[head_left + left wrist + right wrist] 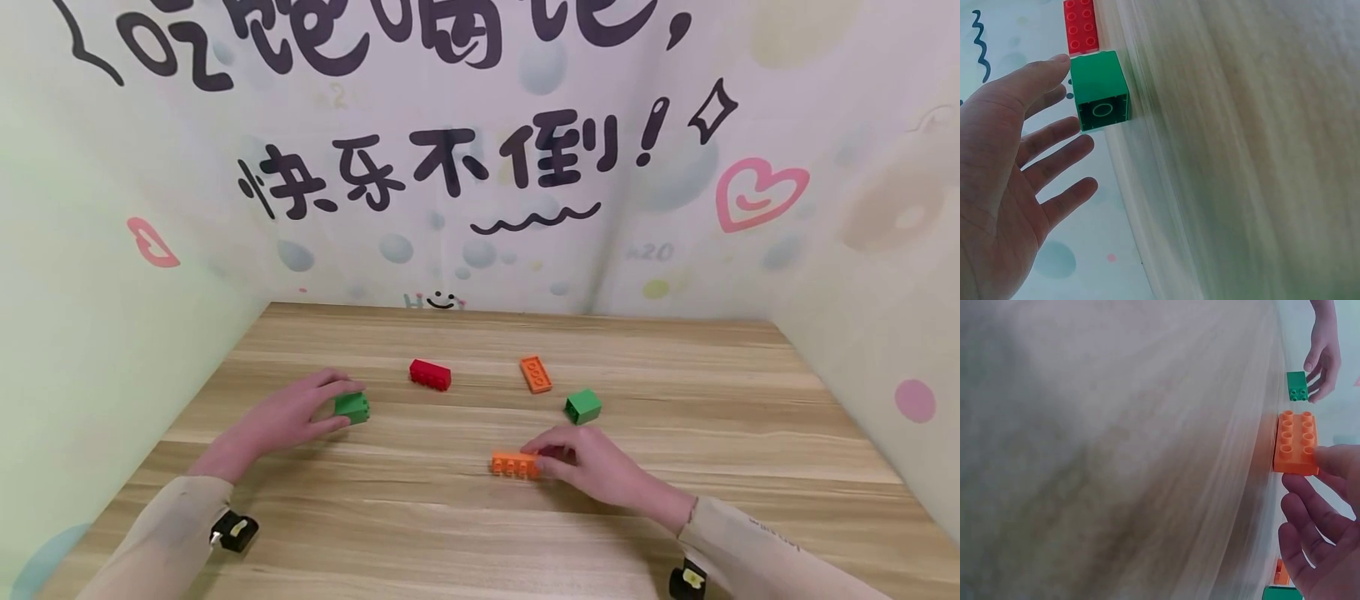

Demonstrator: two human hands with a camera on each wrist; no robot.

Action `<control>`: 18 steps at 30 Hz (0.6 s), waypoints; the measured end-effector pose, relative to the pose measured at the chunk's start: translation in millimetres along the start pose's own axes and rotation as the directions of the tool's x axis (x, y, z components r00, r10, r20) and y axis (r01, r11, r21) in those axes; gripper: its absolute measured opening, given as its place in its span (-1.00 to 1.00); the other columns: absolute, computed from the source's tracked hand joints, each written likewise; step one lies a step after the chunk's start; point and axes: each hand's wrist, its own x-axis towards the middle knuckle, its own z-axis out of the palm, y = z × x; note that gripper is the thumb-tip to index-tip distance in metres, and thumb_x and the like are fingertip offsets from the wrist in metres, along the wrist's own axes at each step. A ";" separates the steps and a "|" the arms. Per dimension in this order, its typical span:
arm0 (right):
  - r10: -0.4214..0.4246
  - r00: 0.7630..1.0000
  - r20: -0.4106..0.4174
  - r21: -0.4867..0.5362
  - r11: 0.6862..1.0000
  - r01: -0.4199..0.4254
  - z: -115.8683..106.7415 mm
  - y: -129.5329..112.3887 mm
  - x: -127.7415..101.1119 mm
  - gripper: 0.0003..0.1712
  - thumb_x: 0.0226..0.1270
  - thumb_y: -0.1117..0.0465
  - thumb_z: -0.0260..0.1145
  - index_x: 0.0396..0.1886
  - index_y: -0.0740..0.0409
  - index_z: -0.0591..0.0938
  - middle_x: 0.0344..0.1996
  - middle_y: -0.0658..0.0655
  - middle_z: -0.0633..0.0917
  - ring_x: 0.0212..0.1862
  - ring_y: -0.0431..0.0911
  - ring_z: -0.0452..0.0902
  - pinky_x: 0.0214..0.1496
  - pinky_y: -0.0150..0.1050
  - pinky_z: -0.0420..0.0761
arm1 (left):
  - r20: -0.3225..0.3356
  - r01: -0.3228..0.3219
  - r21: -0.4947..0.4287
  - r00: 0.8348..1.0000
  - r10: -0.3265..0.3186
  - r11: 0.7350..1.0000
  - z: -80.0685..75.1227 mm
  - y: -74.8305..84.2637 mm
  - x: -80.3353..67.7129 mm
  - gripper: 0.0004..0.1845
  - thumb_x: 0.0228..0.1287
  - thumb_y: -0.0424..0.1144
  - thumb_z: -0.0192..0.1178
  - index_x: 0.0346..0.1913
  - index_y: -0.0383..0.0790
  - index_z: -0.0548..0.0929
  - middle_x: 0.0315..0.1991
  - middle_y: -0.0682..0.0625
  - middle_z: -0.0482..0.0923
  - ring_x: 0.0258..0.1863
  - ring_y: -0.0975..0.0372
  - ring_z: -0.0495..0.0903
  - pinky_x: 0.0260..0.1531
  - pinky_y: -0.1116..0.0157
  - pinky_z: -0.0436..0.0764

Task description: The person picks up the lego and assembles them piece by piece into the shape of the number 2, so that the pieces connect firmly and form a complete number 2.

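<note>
My left hand (306, 412) is around the left end of a green building brick (352, 407), its thumb on the near side and index finger along the far side. In the left wrist view that hand (1016, 150) has its fingers loosely spread beside the green brick (1099, 87), whose hollow underside faces the camera. My right hand (592, 464) pinches the right end of an orange building brick (513, 465), which stands on its side with studs toward me. The right wrist view has the thumb at the edge of the orange brick (1296, 442).
Beyond the hands lie a red brick (431, 375) and a second orange brick (536, 374) with its hollow side up. Another green brick (583, 406) sits just past my right hand. A printed cloth wall (450, 258) borders the wooden table (390, 533).
</note>
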 end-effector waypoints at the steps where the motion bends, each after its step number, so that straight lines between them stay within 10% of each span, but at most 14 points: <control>1: 0.000 1.000 -0.003 -0.001 1.000 0.000 -0.6 0.7 0.6 -0.76 0.38 0.16 0.31 0.01 -0.04 0.72 -0.20 -0.10 0.76 -0.29 -0.38 0.55 -0.24 -0.43 0.62 | 0.000 0.001 0.000 1.000 -0.001 1.000 0.1 -0.1 -0.1 -0.48 0.27 -0.09 0.33 0.26 -0.14 0.55 0.12 -0.06 0.53 -0.07 0.15 0.60 -0.11 0.15 0.65; 18: 0.008 0.999 -0.053 -0.027 1.000 -0.009 -0.9 11.1 15.7 -0.74 0.41 0.19 0.29 0.04 -0.01 0.71 -0.18 -0.08 0.75 -0.35 -0.34 0.49 -0.32 -0.43 0.56 | 0.008 0.004 -0.013 1.000 -0.004 1.000 -1.4 2.2 0.2 -0.48 0.26 -0.12 0.34 0.26 -0.17 0.55 0.11 -0.07 0.54 -0.07 0.17 0.59 -0.10 0.15 0.66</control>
